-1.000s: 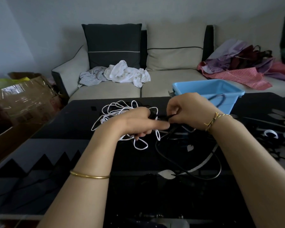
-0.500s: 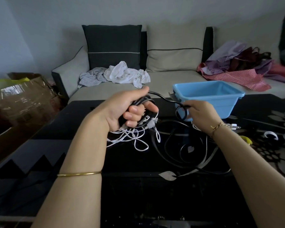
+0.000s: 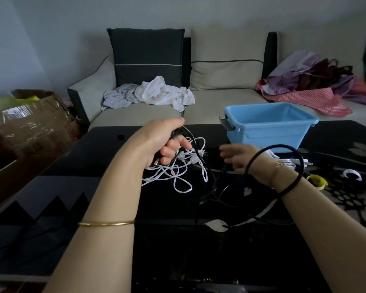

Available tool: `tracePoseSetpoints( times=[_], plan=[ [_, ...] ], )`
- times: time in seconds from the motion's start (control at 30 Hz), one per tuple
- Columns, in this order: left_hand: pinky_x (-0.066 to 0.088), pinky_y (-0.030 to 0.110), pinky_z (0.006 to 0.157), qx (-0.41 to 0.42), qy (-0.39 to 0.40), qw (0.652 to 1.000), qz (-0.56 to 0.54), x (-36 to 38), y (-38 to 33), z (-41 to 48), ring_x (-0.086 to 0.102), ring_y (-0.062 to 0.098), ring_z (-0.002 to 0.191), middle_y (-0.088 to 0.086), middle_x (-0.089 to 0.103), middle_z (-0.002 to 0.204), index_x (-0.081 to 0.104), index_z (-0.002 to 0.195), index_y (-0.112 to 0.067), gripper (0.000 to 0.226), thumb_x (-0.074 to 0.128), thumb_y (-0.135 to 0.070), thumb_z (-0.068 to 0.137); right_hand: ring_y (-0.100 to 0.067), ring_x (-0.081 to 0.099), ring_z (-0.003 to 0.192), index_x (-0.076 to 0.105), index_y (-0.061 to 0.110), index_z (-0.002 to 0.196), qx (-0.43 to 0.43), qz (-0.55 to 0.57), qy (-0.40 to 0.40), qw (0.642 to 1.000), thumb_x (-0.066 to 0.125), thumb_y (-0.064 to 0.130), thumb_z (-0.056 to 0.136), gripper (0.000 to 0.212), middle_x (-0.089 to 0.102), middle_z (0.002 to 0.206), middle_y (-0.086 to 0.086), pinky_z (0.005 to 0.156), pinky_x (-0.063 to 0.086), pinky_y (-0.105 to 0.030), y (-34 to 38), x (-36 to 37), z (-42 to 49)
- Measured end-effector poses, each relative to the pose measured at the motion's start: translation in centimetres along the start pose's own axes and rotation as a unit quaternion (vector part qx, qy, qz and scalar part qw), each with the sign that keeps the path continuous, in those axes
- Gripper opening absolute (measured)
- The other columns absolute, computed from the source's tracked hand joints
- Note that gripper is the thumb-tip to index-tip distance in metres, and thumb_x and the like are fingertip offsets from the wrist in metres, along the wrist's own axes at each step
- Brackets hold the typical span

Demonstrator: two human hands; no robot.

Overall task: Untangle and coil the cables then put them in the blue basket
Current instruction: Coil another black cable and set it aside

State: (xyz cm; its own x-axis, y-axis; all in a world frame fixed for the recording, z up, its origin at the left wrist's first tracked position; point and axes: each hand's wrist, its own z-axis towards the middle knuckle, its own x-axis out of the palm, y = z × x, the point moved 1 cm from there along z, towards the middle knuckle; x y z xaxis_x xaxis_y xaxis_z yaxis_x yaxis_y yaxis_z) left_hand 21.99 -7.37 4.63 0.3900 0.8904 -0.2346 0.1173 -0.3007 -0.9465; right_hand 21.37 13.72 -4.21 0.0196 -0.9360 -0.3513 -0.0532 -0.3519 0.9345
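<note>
My left hand [image 3: 167,142] is raised over the black glass table [image 3: 106,166] and grips the end of a black cable [image 3: 283,148], with a tangle of white cable [image 3: 178,176] hanging under it. A loop of the black cable circles my right wrist, and more of it lies in loose curves on the table. My right hand [image 3: 239,157] reaches leftward, blurred, with its fingers extended and nothing clearly held. The blue basket [image 3: 268,127] stands empty at the table's far edge, just beyond my right hand.
A white plug and cable [image 3: 296,161] lie right of my right hand, beside a yellow ring [image 3: 316,180] and a white ring [image 3: 352,174]. Behind the table is a sofa [image 3: 140,119] with clothes. A cardboard box [image 3: 25,127] sits at the left.
The black cable loop that my right hand held by the basket now hangs around that wrist, and the hand has moved down and left. My left hand still holds the black cable up.
</note>
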Motion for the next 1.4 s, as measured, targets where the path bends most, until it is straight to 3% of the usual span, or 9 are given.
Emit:
tracePoseSetpoints(
  times=[0.1,0.2,0.43,0.53,0.63,0.83,0.97,1.1,1.4],
  plan=[
    [0.019,0.016,0.034,-0.022,0.033,0.999,0.023,0.4,0.3,0.1,0.019,0.005,0.029,-0.009,0.026,0.039,0.061,0.081,0.003,0.053,0.034,-0.039,0.101,-0.025,0.059,0.108,0.061,0.011,0.112,-0.007,0.218,0.017,0.976,0.042,0.006,0.094,0.026,0.061,0.123,-0.016,0.096,0.045,-0.038,1.9,-0.6,-0.7],
    [0.02,0.017,0.033,-0.018,0.063,0.998,0.003,0.5,0.1,0.3,0.019,0.005,0.03,-0.009,0.025,0.039,0.062,0.082,0.003,0.052,0.036,-0.038,0.099,-0.024,0.064,0.106,0.062,0.013,0.112,-0.013,0.228,0.134,0.964,0.051,0.037,0.09,0.034,0.068,0.112,-0.011,0.092,0.05,-0.036,3.3,0.2,-1.6],
    [0.02,0.014,0.029,-0.003,0.15,0.943,-0.298,-0.1,0.6,0.8,0.023,0.003,0.026,-0.011,0.026,0.036,0.07,0.067,0.0,0.059,0.034,-0.036,0.097,-0.013,0.055,0.052,0.061,0.004,0.09,-0.052,0.148,0.139,0.978,0.043,0.009,0.098,0.02,0.047,0.061,-0.002,0.071,0.056,-0.034,2.6,2.6,-1.4],
    [0.024,0.015,0.032,0.017,0.158,0.875,-0.456,-0.5,0.9,1.1,0.028,0.004,0.029,-0.01,0.03,0.04,0.068,0.083,0.004,0.056,0.03,-0.035,0.096,-0.004,0.033,0.042,0.063,0.009,0.095,-0.036,0.141,0.148,0.978,0.038,0.015,0.1,0.026,0.034,0.056,0.004,0.053,0.036,-0.027,2.4,3.0,-1.6],
    [0.032,0.016,0.038,0.049,0.134,0.835,-0.531,-0.3,1.1,1.6,0.033,0.004,0.035,-0.008,0.037,0.047,0.06,0.102,0.009,0.052,0.026,-0.03,0.098,-0.002,0.026,0.041,0.059,0.008,0.108,-0.009,0.151,0.178,0.972,0.036,0.015,0.102,0.025,0.027,0.057,0.005,0.043,0.044,-0.021,3.5,3.8,-2.2],
    [0.047,0.028,0.06,0.123,0.004,0.806,-0.58,-0.3,0.8,2.6,0.047,0.013,0.046,0.004,0.05,0.059,0.047,0.102,-0.002,0.036,0.028,-0.032,0.104,-0.012,0.048,0.045,0.05,0.008,0.094,0.0,0.011,0.245,0.97,0.047,-0.006,0.09,0.015,0.046,0.062,-0.006,0.065,0.059,-0.038,4.7,5.5,-3.5],
    [0.052,0.032,0.065,0.153,-0.112,0.866,-0.463,0.5,1.2,3.2,0.048,0.014,0.049,0.003,0.051,0.057,0.045,0.084,-0.008,0.035,0.033,-0.033,0.104,-0.027,0.064,0.079,0.044,0.009,0.075,-0.029,-0.07,0.265,0.961,0.061,-0.009,0.081,0.025,0.061,0.086,-0.029,0.077,0.055,-0.035,5.4,5.7,-4.1],
    [0.051,0.023,0.064,0.214,-0.214,0.937,-0.175,1.3,1.3,3.0,0.055,0.012,0.049,-0.002,0.056,0.056,0.046,0.078,-0.012,0.033,0.033,-0.029,0.104,-0.037,0.067,0.091,0.041,0.01,0.066,-0.068,-0.041,0.212,0.974,0.056,-0.014,0.077,0.031,0.061,0.07,-0.019,0.076,0.054,-0.034,6.2,5.9,-4.2],
    [0.037,0.037,0.074,0.198,-0.162,0.88,0.401,3.0,1.3,2.0,0.054,0.031,0.092,0.012,0.056,0.095,0.043,0.089,-0.009,0.034,0.031,-0.038,0.102,-0.014,0.05,0.051,0.056,-0.015,0.092,-0.096,-0.158,0.137,0.973,0.058,0.004,0.081,0.023,0.054,0.051,-0.011,0.054,0.032,-0.024,7.9,2.6,-5.2]
  ],
)
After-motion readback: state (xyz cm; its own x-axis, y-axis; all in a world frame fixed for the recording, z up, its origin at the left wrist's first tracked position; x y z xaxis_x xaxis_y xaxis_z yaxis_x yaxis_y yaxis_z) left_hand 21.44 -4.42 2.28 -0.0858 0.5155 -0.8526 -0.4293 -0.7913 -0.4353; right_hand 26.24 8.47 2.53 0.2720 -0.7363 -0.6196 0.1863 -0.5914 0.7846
